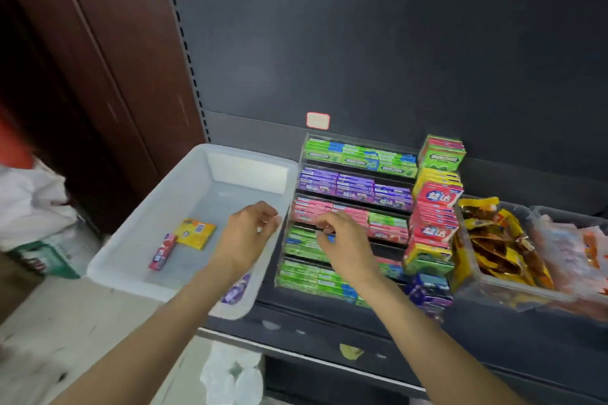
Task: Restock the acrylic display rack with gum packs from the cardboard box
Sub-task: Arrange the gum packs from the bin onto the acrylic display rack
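At the acrylic display rack (355,207), my right hand (342,240) pinches a green gum pack (324,238) into its row; my left hand (248,233) hovers loosely curled, empty, over the white bin (138,240).

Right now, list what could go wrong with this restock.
1. The stack of gum boxes beside the acrylic rack stands tall and unsupported; a nudge from the right hand, working close by at the rack's tiers, might topple it.
2. The white bin overhangs the shelf edge; the left hand hovering at its rim could tip it if it pressed down.
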